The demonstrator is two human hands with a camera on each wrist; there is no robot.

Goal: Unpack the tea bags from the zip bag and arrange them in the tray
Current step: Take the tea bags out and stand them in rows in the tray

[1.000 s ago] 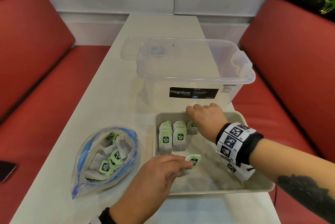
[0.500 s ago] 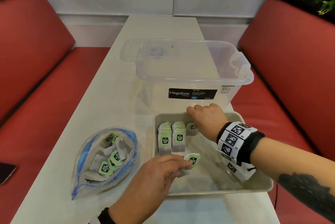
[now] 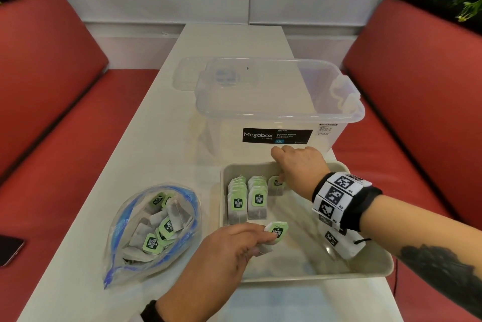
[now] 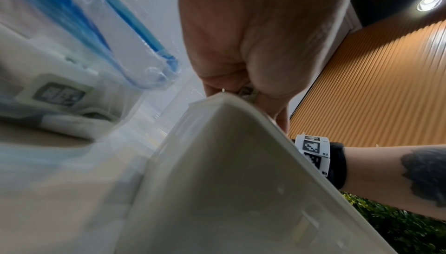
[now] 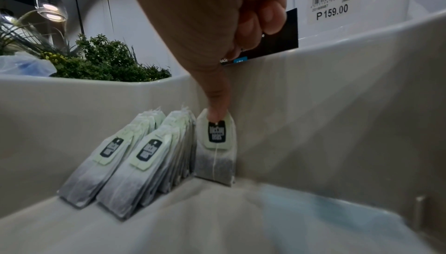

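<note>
A beige tray (image 3: pixel 365 273) lies at the near right of the table. Two leaning rows of tea bags (image 3: pixel 247 200) (image 5: pixel 135 155) fill its far left corner. Beside them a single tea bag (image 3: pixel 274 186) (image 5: pixel 215 149) stands against the far wall. My right hand (image 3: pixel 280 178) (image 5: pixel 217 113) holds it by the top with the thumb tip, the other fingers curled. My left hand (image 3: pixel 271 237) (image 4: pixel 243 90) pinches another tea bag (image 3: pixel 277 230) over the tray's near left rim (image 4: pixel 241 117). The open zip bag (image 3: pixel 154 227) (image 4: pixel 135 48), with several tea bags inside, lies left of the tray.
A clear Megabox storage box (image 3: pixel 276 113) stands right behind the tray, its lid (image 3: pixel 187 74) lying behind it. A dark phone (image 3: pixel 9 248) rests on the red bench at the left. Red benches flank the narrow white table (image 3: pixel 161 139).
Both hands stay where they were, each with its tea bag. Only the view has shifted a little.
</note>
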